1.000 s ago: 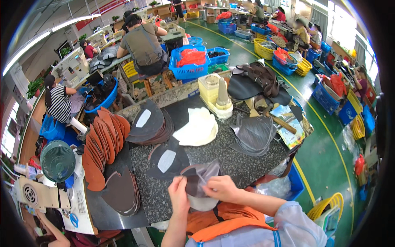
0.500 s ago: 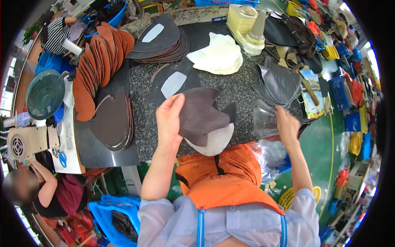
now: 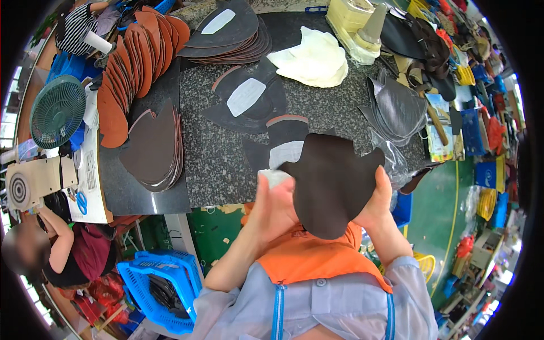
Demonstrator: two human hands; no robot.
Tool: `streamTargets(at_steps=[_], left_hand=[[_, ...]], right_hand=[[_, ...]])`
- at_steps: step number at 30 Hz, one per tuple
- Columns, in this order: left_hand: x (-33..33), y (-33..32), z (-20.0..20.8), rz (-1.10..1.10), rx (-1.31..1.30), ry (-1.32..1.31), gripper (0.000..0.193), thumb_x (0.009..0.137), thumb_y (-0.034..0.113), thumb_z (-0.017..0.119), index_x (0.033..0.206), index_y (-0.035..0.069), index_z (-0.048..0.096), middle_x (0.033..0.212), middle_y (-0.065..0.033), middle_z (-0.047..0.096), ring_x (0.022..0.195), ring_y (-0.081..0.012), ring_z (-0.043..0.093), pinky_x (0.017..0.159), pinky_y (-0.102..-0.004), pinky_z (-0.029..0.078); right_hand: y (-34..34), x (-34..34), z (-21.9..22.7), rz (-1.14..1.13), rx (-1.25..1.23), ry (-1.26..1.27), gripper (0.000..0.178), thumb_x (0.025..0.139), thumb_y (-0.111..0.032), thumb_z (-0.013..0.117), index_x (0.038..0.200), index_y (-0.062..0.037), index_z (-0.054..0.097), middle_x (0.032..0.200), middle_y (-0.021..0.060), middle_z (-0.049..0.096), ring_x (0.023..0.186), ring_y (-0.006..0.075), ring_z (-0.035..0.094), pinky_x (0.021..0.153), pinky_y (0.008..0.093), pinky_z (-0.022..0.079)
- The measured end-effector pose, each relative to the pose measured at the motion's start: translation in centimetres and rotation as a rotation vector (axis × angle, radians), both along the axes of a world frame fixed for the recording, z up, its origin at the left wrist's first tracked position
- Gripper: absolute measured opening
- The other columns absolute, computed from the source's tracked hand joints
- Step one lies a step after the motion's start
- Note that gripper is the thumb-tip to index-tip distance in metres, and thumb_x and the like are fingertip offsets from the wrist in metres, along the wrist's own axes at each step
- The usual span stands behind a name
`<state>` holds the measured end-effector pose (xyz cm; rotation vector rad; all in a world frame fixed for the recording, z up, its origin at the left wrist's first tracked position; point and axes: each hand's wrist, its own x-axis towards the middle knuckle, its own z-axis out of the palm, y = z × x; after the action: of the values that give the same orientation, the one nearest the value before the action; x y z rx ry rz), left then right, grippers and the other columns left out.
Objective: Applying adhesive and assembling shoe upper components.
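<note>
A dark brown leather piece (image 3: 337, 187), cut with pointed corners and a rounded lower end, is held up in front of my apron. My right hand (image 3: 378, 201) grips its right edge, thumb upright along the side. My left hand (image 3: 275, 207) is closed at its left edge, slightly blurred, with some fingers hidden. A small whitish bit (image 3: 276, 178) shows between the left thumb and fingers; what it belongs to is hidden. Just beyond lies a dark cut piece (image 3: 288, 129) with a whitish patch, partly covered by the held leather. Another patched piece (image 3: 249, 99) lies farther back.
Brown leather (image 3: 150, 150) and reddish-brown pieces (image 3: 139, 56) are stacked at left. Patched pieces (image 3: 226, 34), cream pieces (image 3: 311, 59) and a yellowish container (image 3: 351, 22) stand at the back. Black pieces (image 3: 396, 107), clear plastic (image 3: 394, 153) and a hammer (image 3: 436, 122) lie right.
My right hand has left the clear plastic and come to the leather piece, which has moved right and nearer and turned. A patched piece now shows on the table beyond it.
</note>
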<state>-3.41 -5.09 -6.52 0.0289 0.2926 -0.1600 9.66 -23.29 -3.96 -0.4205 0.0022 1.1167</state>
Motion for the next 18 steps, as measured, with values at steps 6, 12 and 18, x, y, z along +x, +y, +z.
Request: streamTargets(at_steps=[6, 12, 18], left_hand=[[0.7, 0.5, -0.1, 0.408, 0.73, 0.18, 0.015, 0.092, -0.002, 0.065, 0.106, 0.001, 0.061, 0.103, -0.0079, 0.069, 0.09, -0.0132, 0.067, 0.078, -0.0265, 0.055], [-1.3, 2.6, -0.1, 0.392, 1.113, 0.323, 0.004, 0.094, 0.003, 0.065, 0.095, 0.0, 0.065, 0.09, -0.0028, 0.067, 0.079, -0.0075, 0.061, 0.072, -0.0239, 0.051], [0.4, 6.7, -3.5, 0.455, 2.26, 0.45, 0.012, 0.078, 0.013, 0.078, 0.079, 0.008, 0.067, 0.093, -0.0012, 0.069, 0.098, -0.0245, 0.055, 0.09, -0.0378, 0.037]], right_hand=[[0.8, 0.4, -0.4, -0.13, -0.658, -0.474, 0.045, 0.091, -0.015, 0.069, 0.13, 0.0008, 0.053, 0.121, 0.0098, 0.064, 0.109, 0.0205, 0.063, 0.096, 0.0359, 0.05], [1.5, -0.2, -2.9, -0.314, -1.057, -1.166, 0.012, 0.09, -0.007, 0.067, 0.099, 0.0018, 0.068, 0.086, 0.0039, 0.07, 0.081, 0.0075, 0.061, 0.075, 0.0267, 0.05], [4.8, 0.8, -3.6, -0.195, -1.086, -1.504, 0.012, 0.088, -0.009, 0.069, 0.096, -0.0002, 0.068, 0.079, 0.0175, 0.067, 0.072, 0.0282, 0.068, 0.066, 0.0336, 0.051]])
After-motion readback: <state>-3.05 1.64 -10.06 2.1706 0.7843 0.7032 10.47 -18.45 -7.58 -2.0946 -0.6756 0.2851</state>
